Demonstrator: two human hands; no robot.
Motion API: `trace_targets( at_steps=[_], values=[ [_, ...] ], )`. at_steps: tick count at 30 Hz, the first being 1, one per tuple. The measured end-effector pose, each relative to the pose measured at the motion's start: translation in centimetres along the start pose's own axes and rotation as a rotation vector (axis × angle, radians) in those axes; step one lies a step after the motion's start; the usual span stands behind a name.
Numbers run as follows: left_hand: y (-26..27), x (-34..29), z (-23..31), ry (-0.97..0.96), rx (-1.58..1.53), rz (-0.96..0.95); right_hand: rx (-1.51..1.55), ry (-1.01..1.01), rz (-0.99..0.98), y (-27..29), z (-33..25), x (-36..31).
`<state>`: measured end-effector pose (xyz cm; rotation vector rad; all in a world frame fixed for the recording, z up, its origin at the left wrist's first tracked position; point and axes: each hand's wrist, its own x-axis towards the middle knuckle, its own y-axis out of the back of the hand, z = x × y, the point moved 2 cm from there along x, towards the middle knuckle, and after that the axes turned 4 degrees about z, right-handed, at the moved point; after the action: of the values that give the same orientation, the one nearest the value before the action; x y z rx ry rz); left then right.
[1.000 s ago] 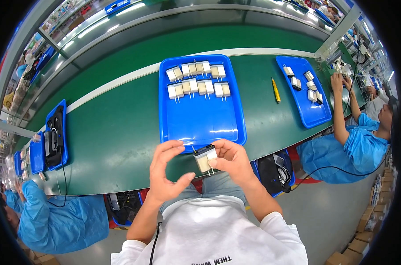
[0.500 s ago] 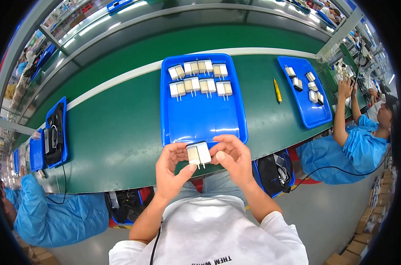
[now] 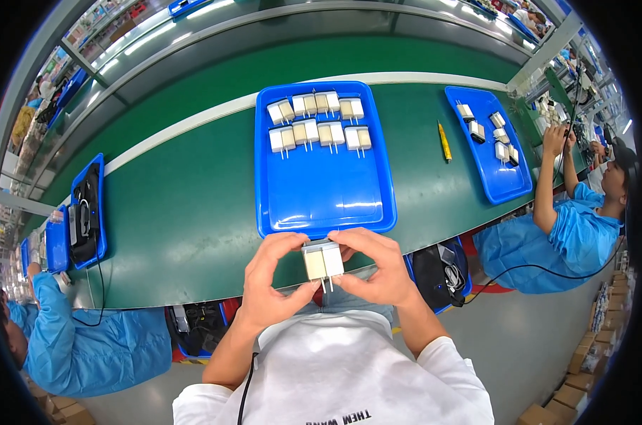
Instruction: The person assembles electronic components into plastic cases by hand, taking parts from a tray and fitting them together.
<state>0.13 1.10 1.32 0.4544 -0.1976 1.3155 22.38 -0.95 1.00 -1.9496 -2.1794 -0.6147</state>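
Green workbench (image 3: 179,212) stretches across the frame as, at lower center, a person's left hand (image 3: 273,276) and right hand (image 3: 382,273) hold a boxy white-and-cream plug adapter (image 3: 323,262), fingertips at its top, thumbs at its pronged lower edge. Just above, a rectangular blue plastic tray (image 3: 327,191) bears two rows of similar adapters (image 3: 306,132). At upper right, a slim yellow tool (image 3: 444,142) lies near a second blue tray (image 3: 505,184).

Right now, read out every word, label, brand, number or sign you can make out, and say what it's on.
White shirt: dark lettering; I don't copy printed words.
Held plug adapter: no text readable.
Yellow tool: any marking too small to read.
Plug adapters in the middle blue tray: none readable.
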Motion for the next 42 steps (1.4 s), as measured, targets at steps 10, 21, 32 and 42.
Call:
trace_targets(
  at_steps=[10, 21, 32, 42],
  values=[
    [0.6, 0.5, 0.9, -0.144, 0.092, -0.095, -0.124, 0.127, -0.020, 0.2, -1.7, 0.5],
    [0.6, 0.2, 0.9, -0.257, 0.108, -0.076, -0.226, 0.279, 0.024, 0.2, -2.9, 0.9],
    [0.2, 0.1, 0.9, -0.287, 0.151, -0.033, -0.251, 0.317, 0.057, -0.1, -2.8, 0.5],
    [-0.1, -0.1, 0.3, -0.251, 0.149, -0.010, -0.286, 0.311, 0.062, -0.2, -2.4, 0.7]
  ],
)
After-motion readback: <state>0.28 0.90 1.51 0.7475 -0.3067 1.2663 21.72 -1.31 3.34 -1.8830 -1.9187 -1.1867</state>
